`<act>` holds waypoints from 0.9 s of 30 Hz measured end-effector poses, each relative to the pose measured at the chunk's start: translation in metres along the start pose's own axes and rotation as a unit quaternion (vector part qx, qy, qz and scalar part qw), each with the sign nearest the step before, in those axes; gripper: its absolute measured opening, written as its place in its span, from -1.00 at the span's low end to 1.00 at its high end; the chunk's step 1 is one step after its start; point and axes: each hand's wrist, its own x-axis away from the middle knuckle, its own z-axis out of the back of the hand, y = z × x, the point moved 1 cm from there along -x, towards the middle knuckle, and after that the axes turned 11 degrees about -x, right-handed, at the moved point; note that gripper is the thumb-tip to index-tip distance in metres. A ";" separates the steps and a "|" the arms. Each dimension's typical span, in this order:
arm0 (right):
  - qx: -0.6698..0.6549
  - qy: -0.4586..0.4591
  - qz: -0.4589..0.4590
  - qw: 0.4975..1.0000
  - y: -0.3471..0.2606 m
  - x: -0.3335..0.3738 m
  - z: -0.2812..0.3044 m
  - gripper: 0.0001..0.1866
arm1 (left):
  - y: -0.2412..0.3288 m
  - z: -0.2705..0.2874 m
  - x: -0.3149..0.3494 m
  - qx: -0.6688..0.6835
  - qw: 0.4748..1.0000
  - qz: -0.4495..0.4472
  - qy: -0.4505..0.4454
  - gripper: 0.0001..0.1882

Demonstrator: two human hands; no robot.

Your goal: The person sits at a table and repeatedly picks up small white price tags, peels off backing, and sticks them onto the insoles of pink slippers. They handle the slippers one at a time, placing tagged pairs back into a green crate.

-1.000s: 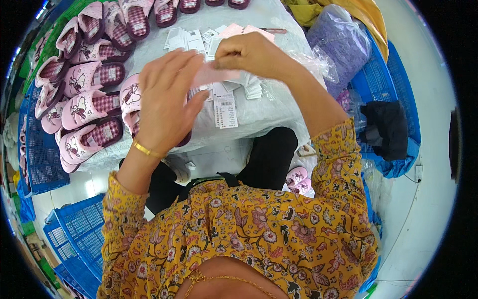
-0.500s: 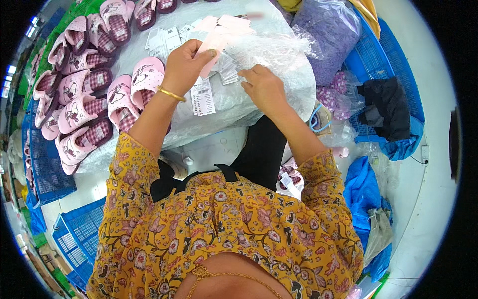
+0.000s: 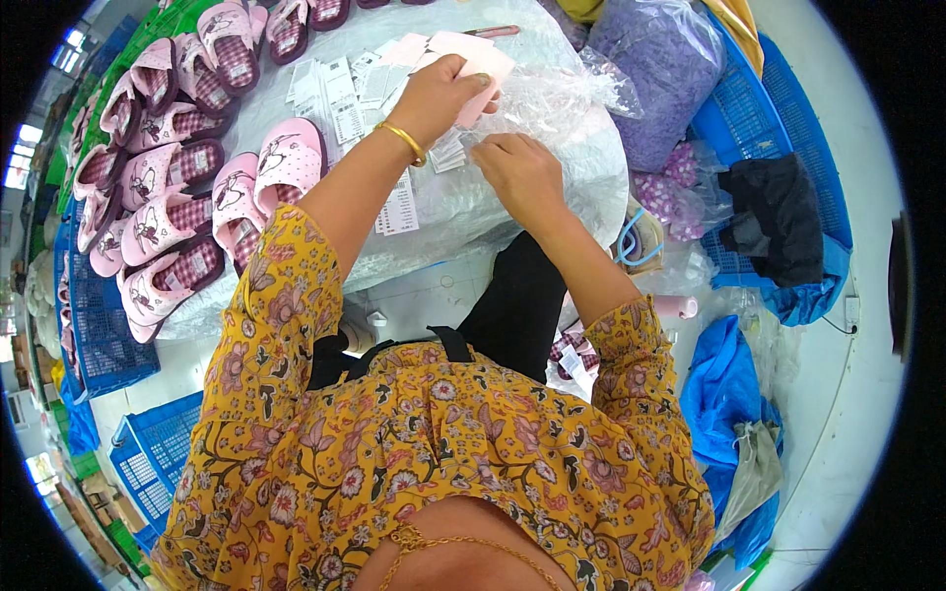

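Note:
My left hand [image 3: 441, 97] is closed on a pale pink card [image 3: 485, 74], pinching it between thumb and fingers above the table. To its right, my right hand [image 3: 520, 175] is curled with its fingertips drawn together at the near edge of some clear plastic bags [image 3: 552, 97]; what they hold, if anything, is hidden. White printed labels [image 3: 343, 103] lie spread beyond my left forearm, and another white label [image 3: 398, 209] lies under that wrist. More pink cards [image 3: 406, 49] rest at the far side of the labels.
Pink slippers with checked insoles [image 3: 158, 222] line the table's left side. A pink-handled tool [image 3: 493, 32] lies at the back. On the right are a bag of purple fluffy material [image 3: 650, 79], a blue crate [image 3: 734, 108] and black cloth [image 3: 774, 217]. The table is plastic-covered [image 3: 581, 187].
My left hand has moved right and away from me with the pink card, uncovering more labels. My right hand stays at nearly the same spot, fingers curled.

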 end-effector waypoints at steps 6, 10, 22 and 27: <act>0.007 0.067 0.013 0.998 -0.001 0.010 0.002 -0.89 | -0.011 -0.030 -0.011 0.084 0.988 0.043 -0.122 -0.70; 0.033 0.084 0.050 0.995 -0.024 0.011 0.013 -0.90 | -0.030 -0.037 -0.015 0.073 0.985 0.080 -0.131 -0.68; -0.175 0.018 0.080 0.981 -0.100 0.027 0.011 -0.89 | -0.036 -0.051 -0.017 -0.028 0.995 0.054 -0.074 -0.71; -0.205 -0.017 0.046 0.978 -0.086 0.040 0.002 -0.91 | -0.038 -0.052 -0.022 0.006 0.995 0.071 -0.065 -0.73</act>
